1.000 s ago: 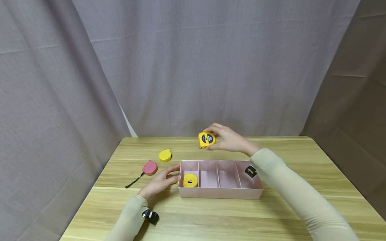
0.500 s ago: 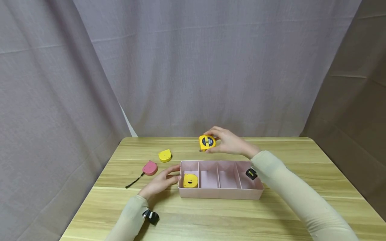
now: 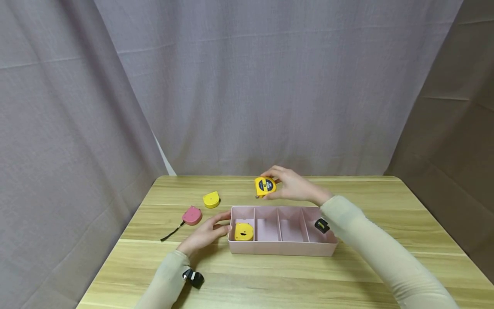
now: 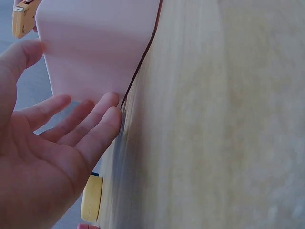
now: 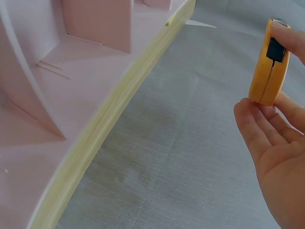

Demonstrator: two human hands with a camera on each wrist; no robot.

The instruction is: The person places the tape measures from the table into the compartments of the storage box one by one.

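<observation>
I see a wooden table (image 3: 370, 201) set against grey curtains (image 3: 247, 86), with a pink tray (image 3: 281, 249) of four compartments lying across its middle, long axis running from 9 to 3 o'clock. My right hand (image 3: 295, 186) is raised just beyond the tray's far rim, at about 12 o'clock from it, and pinches a yellow tape measure (image 3: 265, 186) between thumb and fingertips; the case stands on edge with its round blue-labelled face turned toward me, and the tape's tip shows at its lower left corner, pointing to about 8 o'clock. In the right wrist view the same case (image 5: 269, 62) is seen edge-on, upright, with its dark button on the narrow side facing the camera. My left hand (image 3: 204, 234) lies flat on the table at the tray's 9 o'clock end, fingers straight and touching the end wall, holding nothing. A small yellow tape (image 3: 243, 231) sits in the leftmost compartment. At 10 o'clock from the tray lie a pink tape (image 3: 191, 215) with a dark strap and another yellow tape (image 3: 211, 199), well apart from both hands.
</observation>
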